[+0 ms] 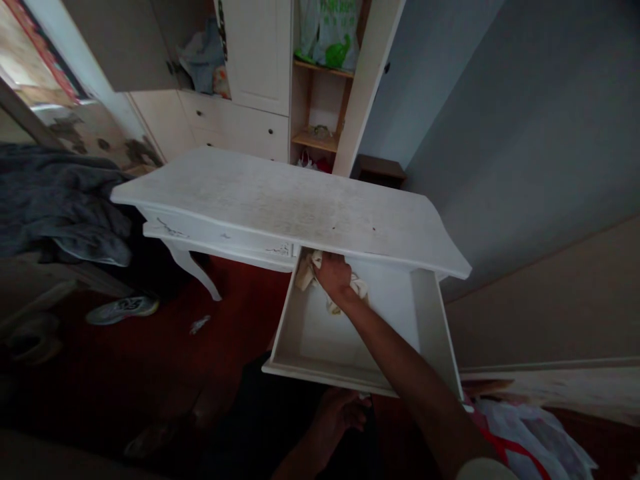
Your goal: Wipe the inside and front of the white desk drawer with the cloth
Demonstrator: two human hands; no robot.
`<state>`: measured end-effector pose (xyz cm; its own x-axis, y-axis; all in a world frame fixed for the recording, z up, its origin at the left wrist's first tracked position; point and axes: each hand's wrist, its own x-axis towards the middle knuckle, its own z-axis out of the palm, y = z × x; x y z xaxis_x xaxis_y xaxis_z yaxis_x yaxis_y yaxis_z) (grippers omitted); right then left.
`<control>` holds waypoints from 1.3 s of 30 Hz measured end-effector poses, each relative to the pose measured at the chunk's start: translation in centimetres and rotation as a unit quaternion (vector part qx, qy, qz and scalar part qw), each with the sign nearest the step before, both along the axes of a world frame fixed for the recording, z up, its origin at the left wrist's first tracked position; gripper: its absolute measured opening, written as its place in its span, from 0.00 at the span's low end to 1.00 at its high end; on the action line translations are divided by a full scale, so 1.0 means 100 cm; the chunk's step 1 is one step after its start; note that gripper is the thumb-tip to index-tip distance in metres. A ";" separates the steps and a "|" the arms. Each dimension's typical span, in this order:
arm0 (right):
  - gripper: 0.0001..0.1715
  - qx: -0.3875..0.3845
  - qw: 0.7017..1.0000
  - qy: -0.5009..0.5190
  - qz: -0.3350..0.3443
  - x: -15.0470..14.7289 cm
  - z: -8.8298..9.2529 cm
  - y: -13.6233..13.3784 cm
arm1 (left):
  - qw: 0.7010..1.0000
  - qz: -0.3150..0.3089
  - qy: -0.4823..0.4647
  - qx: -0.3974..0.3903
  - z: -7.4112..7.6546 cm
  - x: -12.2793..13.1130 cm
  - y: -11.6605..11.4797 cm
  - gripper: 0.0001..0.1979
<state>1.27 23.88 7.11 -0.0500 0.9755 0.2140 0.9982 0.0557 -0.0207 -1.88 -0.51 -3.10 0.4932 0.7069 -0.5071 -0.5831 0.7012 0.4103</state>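
Observation:
A white drawer is pulled out from a white desk in front of me. My right hand reaches into its back left corner, fingers closed on a crumpled cream cloth. Part of the cloth is hidden behind the hand and under the desk top. Below the drawer front, near my dark-clothed lap, my left hand has its fingers loosely curled and apart, with nothing visible in it. A small pale spot shows beside its fingertips; I cannot tell what it is.
A white wardrobe with open shelves stands behind the desk, holding a green-and-white bag. Grey clothing is heaped at left, above a shoe on the red floor. Plastic bags lie at lower right, beside the wall.

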 end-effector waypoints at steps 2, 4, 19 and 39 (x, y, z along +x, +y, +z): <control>0.28 0.002 1.000 0.005 -0.002 0.002 0.000 0.006 | 1.000 -0.004 0.011 0.006 -0.002 0.000 0.000 0.23; 0.28 0.001 1.000 0.010 0.008 0.004 0.000 0.006 | 1.000 -0.005 0.018 0.015 -0.003 0.001 0.000 0.24; 0.44 -0.131 0.961 -0.034 0.241 0.005 0.012 -0.087 | 1.000 -0.001 0.002 0.027 -0.008 0.003 0.003 0.23; 0.39 -0.039 0.955 0.212 0.205 -0.007 0.049 -0.054 | 0.997 -0.036 0.035 0.057 -0.002 -0.001 0.004 0.26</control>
<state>0.60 18.44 12.01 -0.3565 0.9062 0.2275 0.7934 0.4222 -0.4385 -2.02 -0.12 -3.32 0.5110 0.7257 -0.4607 -0.4999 0.6869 0.5275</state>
